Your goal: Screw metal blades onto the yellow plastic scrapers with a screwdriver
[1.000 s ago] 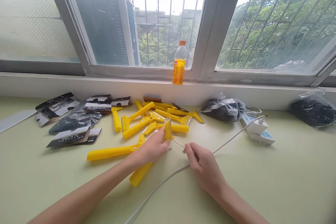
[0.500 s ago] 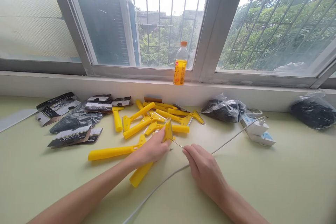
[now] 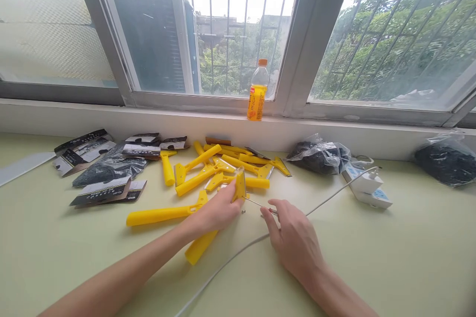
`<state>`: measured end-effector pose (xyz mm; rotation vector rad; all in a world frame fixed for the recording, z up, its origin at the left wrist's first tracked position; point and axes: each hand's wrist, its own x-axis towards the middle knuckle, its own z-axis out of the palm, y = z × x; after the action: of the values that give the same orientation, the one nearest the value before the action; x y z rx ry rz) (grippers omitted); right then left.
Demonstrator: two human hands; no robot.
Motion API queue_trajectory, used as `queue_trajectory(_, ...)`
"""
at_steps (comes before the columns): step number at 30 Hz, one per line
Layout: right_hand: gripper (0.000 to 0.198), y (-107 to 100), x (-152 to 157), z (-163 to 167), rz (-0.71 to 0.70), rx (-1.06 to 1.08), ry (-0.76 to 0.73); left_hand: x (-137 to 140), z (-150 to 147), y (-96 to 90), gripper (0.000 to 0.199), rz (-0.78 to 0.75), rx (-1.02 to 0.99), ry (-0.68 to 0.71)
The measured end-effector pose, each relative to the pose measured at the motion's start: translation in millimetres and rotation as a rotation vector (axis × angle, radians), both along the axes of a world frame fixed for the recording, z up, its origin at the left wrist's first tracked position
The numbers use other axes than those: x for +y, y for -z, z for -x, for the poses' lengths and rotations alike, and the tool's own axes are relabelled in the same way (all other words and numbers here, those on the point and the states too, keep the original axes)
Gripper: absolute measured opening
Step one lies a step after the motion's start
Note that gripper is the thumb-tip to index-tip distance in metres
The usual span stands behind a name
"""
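Observation:
My left hand [image 3: 220, 209] is closed around a yellow scraper [image 3: 201, 248]; its head points up and away, and its handle sticks out below my palm. In my right hand [image 3: 296, 237] is a screwdriver [image 3: 255, 201], held between thumb and fingers with part of its handle showing. The thin metal shaft reaches left to the scraper's head; the exact contact at the tip is too small to make out. A tiny metal piece, perhaps a screw [image 3: 243, 211], lies just right of my left hand. Another yellow scraper [image 3: 159, 215] lies to the left.
Several yellow scrapers [image 3: 197, 180] are piled beyond my hands. Black cardboard packaging [image 3: 100, 192] and a bagged dark bundle [image 3: 107, 164] lie left. A grey cable [image 3: 226, 261] runs under my right hand toward a power strip [image 3: 375, 197]. A drink bottle [image 3: 257, 96] stands at the sill.
The fingers of my right hand have loosened and spread on the screwdriver, exposing some of its handle. My left hand still grips the scraper in the same place. The view has shifted slightly.

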<state>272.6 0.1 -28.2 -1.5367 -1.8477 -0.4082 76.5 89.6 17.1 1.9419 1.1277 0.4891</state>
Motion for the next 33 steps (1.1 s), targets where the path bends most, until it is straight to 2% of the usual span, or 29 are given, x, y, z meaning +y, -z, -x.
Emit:
queue_trajectory(4,0.036,3.0,1.6,1.9,0.072,0.041,-0.012,-0.3,-1.1,0.5,0.019,-0.021,0.001,-0.003)
queue_trajectory(9,0.026,1.5,0.1,-2.5,0.061,0.090,-0.092,-1.0,-1.3,-1.2,0.019,-0.008,0.025,-0.010)
queue_trajectory(11,0.024,0.3,-2.4,-3.5,0.072,0.110,-0.078,-0.9,-1.2,-2.0,0.020,0.002,0.019,-0.009)
queue_trajectory(15,0.030,-1.7,-6.1,-1.9,0.200,0.217,0.025,-1.1,-0.8,-4.1,0.021,0.034,-0.004,-0.013)
queue_trajectory(18,0.046,-3.0,-4.9,0.0,0.334,0.317,0.066,-1.6,-1.1,-5.3,0.022,0.032,-0.003,-0.019)
queue_trajectory(21,0.053,-3.3,-2.0,-0.6,0.352,0.362,0.040,-1.3,-1.6,-3.9,0.022,0.014,0.006,-0.022)
queue_trajectory(25,0.039,-2.8,-0.2,-3.3,0.263,0.395,-0.105,-0.4,-1.5,-0.8,0.021,-0.007,-0.007,-0.004)
queue_trajectory(29,0.022,-1.6,-2.2,-4.1,0.179,0.409,-0.183,-0.8,-1.7,-2.1,0.021,-0.001,0.008,-0.014)
queue_trajectory(33,0.023,-0.9,-2.3,-2.2,0.260,0.481,-0.163,-1.1,-2.1,-3.5,0.020,0.001,0.027,-0.024)
